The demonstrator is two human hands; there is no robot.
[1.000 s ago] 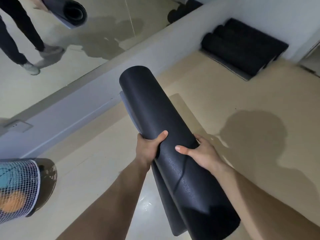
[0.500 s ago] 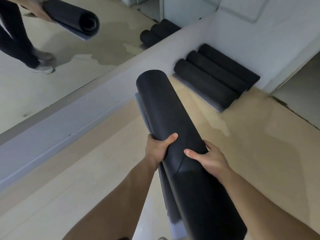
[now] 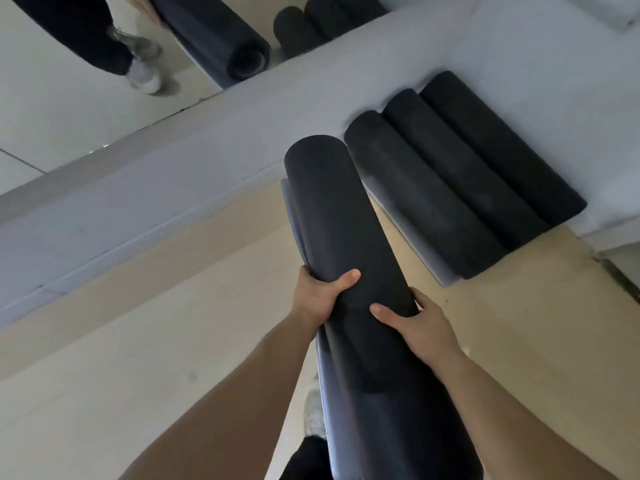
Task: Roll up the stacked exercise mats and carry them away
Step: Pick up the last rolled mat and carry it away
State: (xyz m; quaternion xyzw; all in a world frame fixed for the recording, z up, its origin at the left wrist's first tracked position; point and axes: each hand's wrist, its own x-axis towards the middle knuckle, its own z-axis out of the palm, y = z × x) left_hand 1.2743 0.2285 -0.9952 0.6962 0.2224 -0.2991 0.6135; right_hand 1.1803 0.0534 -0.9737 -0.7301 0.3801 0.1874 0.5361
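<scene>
A rolled black exercise mat is held in front of me, pointing away and up toward the wall. My left hand grips it from the left with the thumb over the top. On the right side my right hand grips the roll, thumb lying across it. A loose grey flap hangs along the roll's left underside. Three rolled black mats lie side by side on the floor against the wall, just right of the roll's far end.
A wall mirror at upper left reflects my legs, shoes and the carried roll. A pale grey wall base runs diagonally below it. Beige floor spreads left and right. A doorway threshold lies at the far right.
I have come closer to the three mats on the floor; they now lie right beside the far end of my roll. Both hands keep the same grip.
</scene>
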